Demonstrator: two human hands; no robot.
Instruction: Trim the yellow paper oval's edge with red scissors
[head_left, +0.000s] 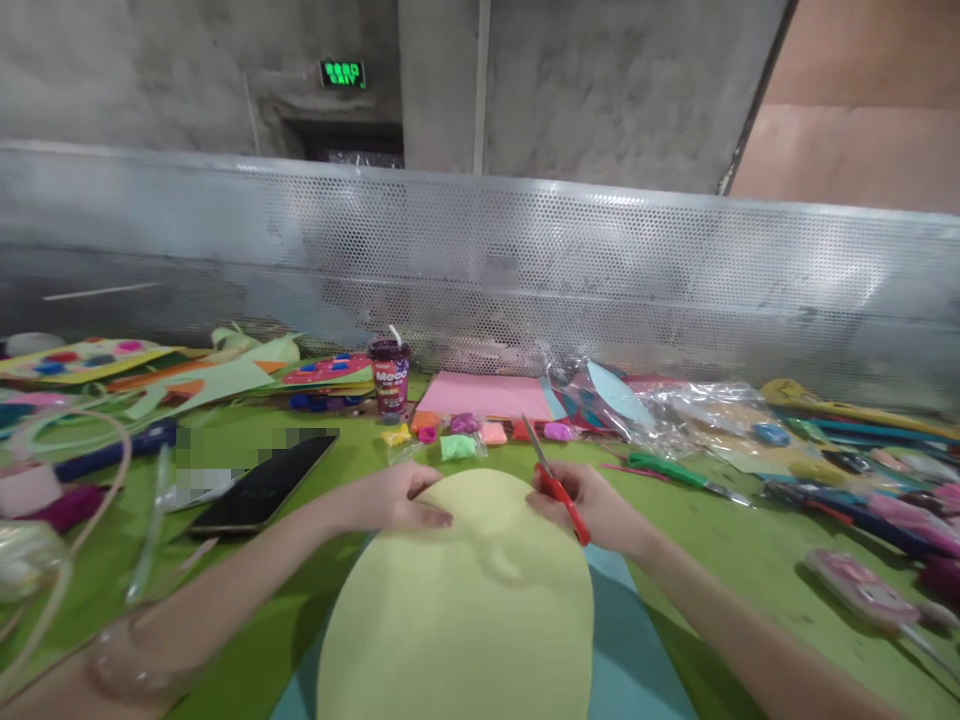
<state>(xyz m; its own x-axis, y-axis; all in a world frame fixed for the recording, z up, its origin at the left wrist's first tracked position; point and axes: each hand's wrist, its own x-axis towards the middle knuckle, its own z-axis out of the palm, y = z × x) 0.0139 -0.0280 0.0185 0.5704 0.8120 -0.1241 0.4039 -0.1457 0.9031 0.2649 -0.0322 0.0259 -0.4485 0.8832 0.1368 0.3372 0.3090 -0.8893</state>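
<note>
A large rounded sheet of pale yellow paper is held up in front of me, over a blue sheet on the green table. My left hand pinches its upper left edge, thumb on the near face. Red-handled scissors are in my right hand, blades pointing up and away from the paper. The fingers of that hand also touch the paper's upper right edge. Small packets of coloured clay, among them a green packet, lie just beyond the sheet.
A purple drink cup with a straw stands behind the clay, beside pink paper. A black phone lies at left, green-handled scissors at right. Paper scraps and plastic bags line the back, before a perforated metal panel.
</note>
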